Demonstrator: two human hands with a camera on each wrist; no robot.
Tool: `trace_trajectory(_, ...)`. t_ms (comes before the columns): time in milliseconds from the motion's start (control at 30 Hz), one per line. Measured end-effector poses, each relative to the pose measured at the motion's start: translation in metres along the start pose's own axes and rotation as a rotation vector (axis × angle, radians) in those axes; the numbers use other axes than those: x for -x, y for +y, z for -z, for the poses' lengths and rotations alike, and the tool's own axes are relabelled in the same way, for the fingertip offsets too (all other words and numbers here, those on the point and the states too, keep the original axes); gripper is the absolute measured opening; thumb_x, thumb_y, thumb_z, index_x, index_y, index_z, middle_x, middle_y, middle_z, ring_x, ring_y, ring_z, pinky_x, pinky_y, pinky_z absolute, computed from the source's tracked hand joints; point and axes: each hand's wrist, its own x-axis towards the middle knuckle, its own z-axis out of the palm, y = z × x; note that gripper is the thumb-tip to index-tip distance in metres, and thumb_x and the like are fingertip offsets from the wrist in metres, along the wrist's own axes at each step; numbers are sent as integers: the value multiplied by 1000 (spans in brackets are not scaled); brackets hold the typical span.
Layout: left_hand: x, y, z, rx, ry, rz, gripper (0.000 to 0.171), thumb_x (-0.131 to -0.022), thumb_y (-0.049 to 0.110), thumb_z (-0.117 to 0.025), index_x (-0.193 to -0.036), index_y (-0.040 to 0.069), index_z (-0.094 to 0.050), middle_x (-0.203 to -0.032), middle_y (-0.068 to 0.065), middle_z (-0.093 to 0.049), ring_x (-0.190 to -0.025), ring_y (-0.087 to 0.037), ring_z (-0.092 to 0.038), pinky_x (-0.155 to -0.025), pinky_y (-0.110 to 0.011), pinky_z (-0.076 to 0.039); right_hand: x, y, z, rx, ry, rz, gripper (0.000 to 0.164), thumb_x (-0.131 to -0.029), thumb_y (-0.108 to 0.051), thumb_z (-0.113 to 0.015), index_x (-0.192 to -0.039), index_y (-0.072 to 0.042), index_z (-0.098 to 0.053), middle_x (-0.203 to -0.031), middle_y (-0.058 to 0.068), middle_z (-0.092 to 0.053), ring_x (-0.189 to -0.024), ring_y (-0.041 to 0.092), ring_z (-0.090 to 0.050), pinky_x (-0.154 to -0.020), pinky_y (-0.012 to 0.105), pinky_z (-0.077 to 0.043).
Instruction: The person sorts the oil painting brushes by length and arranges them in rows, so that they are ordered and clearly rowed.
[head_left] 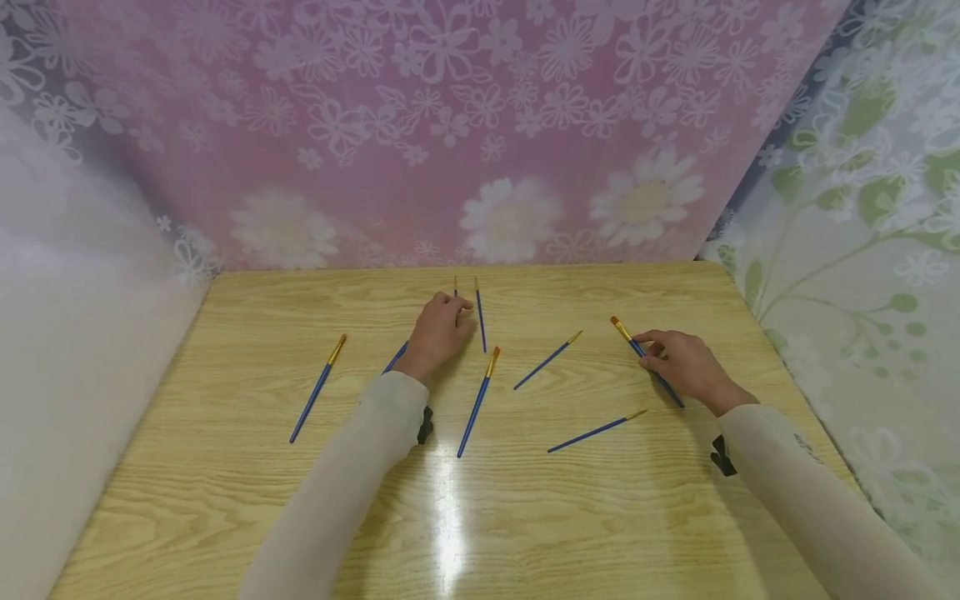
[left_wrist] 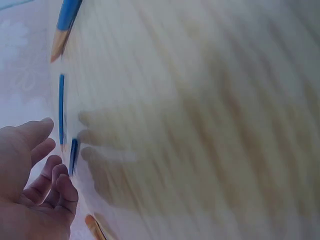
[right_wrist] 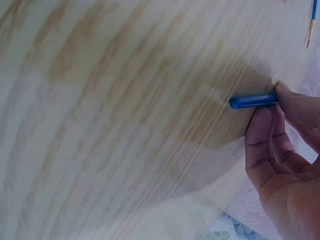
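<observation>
My right hand [head_left: 684, 362] pinches the blue handle of a flat-tipped paintbrush [head_left: 666, 387] between thumb and fingers. In the right wrist view the rounded handle end of that paintbrush [right_wrist: 252, 101] sticks out past the fingertips. My left hand [head_left: 438, 337] hovers near two thin paintbrushes at the back, its fingers loosely bent and nothing between thumb and fingers. One thin paintbrush [head_left: 481, 321] lies just right of it; the other [head_left: 455, 287] is partly hidden behind the hand. Another paintbrush [head_left: 396, 357] is mostly covered by the left hand and wrist.
A flat-tipped paintbrush [head_left: 318, 392] lies at the left and another [head_left: 477, 404] near the middle. Two thinner paintbrushes [head_left: 547, 360] rest between the hands, one nearer the front. The wooden table [head_left: 225, 517] ends at a pink flowered cloth [head_left: 390, 192] behind.
</observation>
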Motion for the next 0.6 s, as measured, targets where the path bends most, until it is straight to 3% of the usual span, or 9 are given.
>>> trace_trajectory(133,-2,5,-8,-40,-20,-31,37,-112,30,-64,-145,13,-68,-144,-13,-60,-136,-34,-57,-113,-50,-52,1,-2,1,1,0,-11,45,-105,-12,-72,-147,2,-65,-109,20,-78,-102,41,-74,-83,56,-60)
trace_trajectory(300,-3,8,-15,-102,-38,-46,35,-112,34,-64,-142,16,-71,-144,-10,-62,-134,-31,-58,-109,-47,-54,2,-2,1,0,2,-16,44,-105,-12,-72,-147,2,-65,-109,20,-78,-102,41,-74,-84,57,-60)
trace_trajectory(600,-3,8,-17,-123,-38,-40,36,-112,31,-65,-145,18,-70,-146,-9,-62,-135,-31,-57,-109,-46,-54,1,-2,1,3,-6,-18,45,-105,-13,-72,-147,1,-64,-110,22,-77,-102,41,-74,-83,57,-59)
